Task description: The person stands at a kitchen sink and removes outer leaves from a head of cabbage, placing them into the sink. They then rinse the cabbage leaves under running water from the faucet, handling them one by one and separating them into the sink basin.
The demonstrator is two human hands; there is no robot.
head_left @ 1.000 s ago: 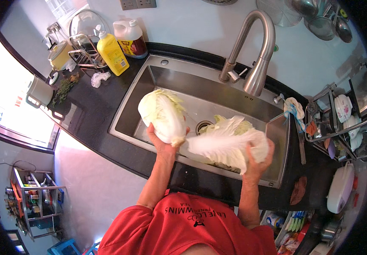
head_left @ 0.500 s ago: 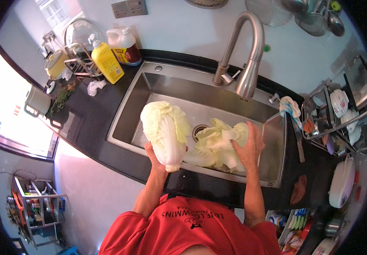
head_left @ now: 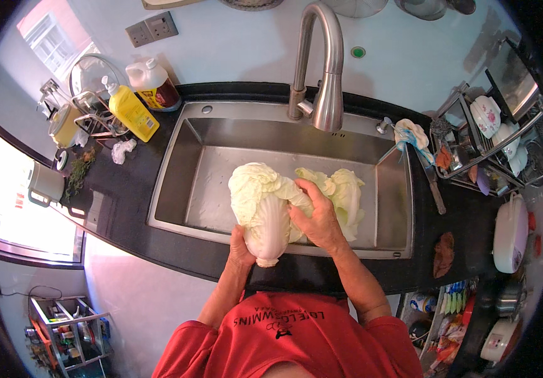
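A napa cabbage (head_left: 265, 211) is tilted over the front of the steel sink (head_left: 189, 132), its white root end toward me. My left hand (head_left: 241, 247) is wrapped round its left side near the base. On the other side my right hand (head_left: 320, 217) grips the cabbage's right edge, thumb below and fingers above, at an outer leaf. Loose cabbage leaves (head_left: 348, 200) lie in the sink just beyond my right hand, which partly covers them.
A pull-down faucet (head_left: 328, 82) arches over the sink's back. To the left stand a yellow pump bottle (head_left: 134, 112) and a jug (head_left: 153, 85). On the right are a dish rack (head_left: 504, 148), a knife (head_left: 435, 188) and a brown object (head_left: 443, 255) on the black counter.
My right hand has moved left from the loose leaves onto the cabbage's right side. My left hand still holds the cabbage. The whole view has shifted a little.
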